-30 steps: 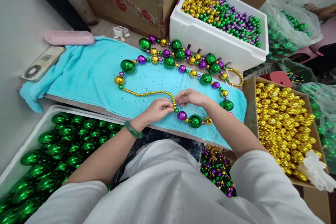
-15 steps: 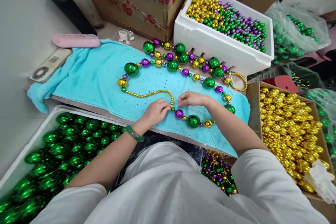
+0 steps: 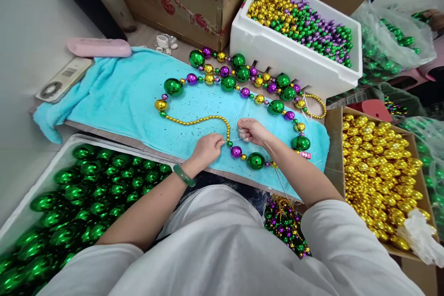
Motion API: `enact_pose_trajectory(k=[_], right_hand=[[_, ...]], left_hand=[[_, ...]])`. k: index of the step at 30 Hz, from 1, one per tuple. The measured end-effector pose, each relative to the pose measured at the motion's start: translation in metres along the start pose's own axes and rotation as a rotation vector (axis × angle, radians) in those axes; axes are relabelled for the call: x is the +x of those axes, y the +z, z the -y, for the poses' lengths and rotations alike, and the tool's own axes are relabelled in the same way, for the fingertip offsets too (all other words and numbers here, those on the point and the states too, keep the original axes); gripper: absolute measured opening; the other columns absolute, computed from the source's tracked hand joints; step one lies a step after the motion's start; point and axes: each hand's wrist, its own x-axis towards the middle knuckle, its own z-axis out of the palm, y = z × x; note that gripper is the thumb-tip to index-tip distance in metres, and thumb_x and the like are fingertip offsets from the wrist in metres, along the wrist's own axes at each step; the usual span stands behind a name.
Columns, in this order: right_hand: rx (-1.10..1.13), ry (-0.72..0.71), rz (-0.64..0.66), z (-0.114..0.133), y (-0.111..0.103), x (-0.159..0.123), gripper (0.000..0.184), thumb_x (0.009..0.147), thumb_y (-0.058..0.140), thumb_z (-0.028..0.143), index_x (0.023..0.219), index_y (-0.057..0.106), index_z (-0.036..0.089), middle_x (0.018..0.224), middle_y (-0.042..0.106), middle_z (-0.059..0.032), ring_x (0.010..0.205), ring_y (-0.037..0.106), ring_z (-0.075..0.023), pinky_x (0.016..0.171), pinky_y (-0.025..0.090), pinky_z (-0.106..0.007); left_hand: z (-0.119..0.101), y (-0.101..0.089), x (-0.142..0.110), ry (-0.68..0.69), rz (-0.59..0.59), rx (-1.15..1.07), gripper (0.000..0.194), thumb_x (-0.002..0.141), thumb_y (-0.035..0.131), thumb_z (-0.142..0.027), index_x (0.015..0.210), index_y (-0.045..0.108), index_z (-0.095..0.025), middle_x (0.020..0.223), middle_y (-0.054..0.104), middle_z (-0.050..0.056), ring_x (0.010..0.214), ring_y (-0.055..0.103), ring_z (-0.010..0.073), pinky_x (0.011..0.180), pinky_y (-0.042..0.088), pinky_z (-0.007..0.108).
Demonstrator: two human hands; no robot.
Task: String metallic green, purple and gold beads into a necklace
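A bead necklace [image 3: 256,161] of green, purple and gold beads lies in a loop on a turquoise towel [image 3: 125,88]. Small gold beads make up its near left stretch, ending by my hands. My left hand [image 3: 208,149], with a green bangle on the wrist, pinches the thin white string [image 3: 236,139] just left of a small green bead. My right hand [image 3: 252,130] is closed in a fist around the string's other side. Between the two hands the string runs nearly straight across the beads. A pink tag [image 3: 305,155] shows beside my right forearm.
Finished-looking bead strands [image 3: 243,74] lie along the towel's far edge. Behind stands a white foam box [image 3: 294,62] of small beads. Green beads fill a tray [image 3: 21,194] at left, gold beads a carton [image 3: 336,148] at right. A black cylinder [image 3: 93,7] leans at the back left.
My right hand has closed from a pinch into a fist, and the string now shows stretched between my hands. My left hand has shifted slightly left. The pink tag has come into view.
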Motion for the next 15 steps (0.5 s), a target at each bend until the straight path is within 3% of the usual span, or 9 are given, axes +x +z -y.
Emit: enact_pose_trajectory(k=[4, 15], right_hand=[[-0.065, -0.049, -0.123, 0.001, -0.007, 0.003, 0.042, 0.07, 0.074, 0.035, 0.066, 0.034, 0.022, 0.047, 0.028, 0.0119, 0.036, 0.024, -0.003, 0.034, 0.013, -0.015], [0.006, -0.077, -0.124, -0.004, -0.019, -0.002, 0.041, 0.068, 0.078, 0.039, 0.07, 0.042, 0.021, 0.051, 0.048, 0.005, 0.048, 0.053, -0.0113, 0.038, 0.036, -0.019]], left_hand=[[0.003, 0.002, 0.0, 0.0, -0.013, 0.115, 0.021, 0.086, 0.047, -0.02, 0.076, 0.065, -0.021, 0.083, 0.066, 0.008, 0.081, 0.058, 0.0241, 0.071, 0.04, 0.034], [0.025, -0.025, -0.014, 0.062, -0.141, 0.26, 0.021, 0.082, 0.053, -0.025, 0.07, 0.068, -0.019, 0.091, 0.063, 0.011, 0.09, 0.053, 0.0284, 0.091, 0.041, 0.047]])
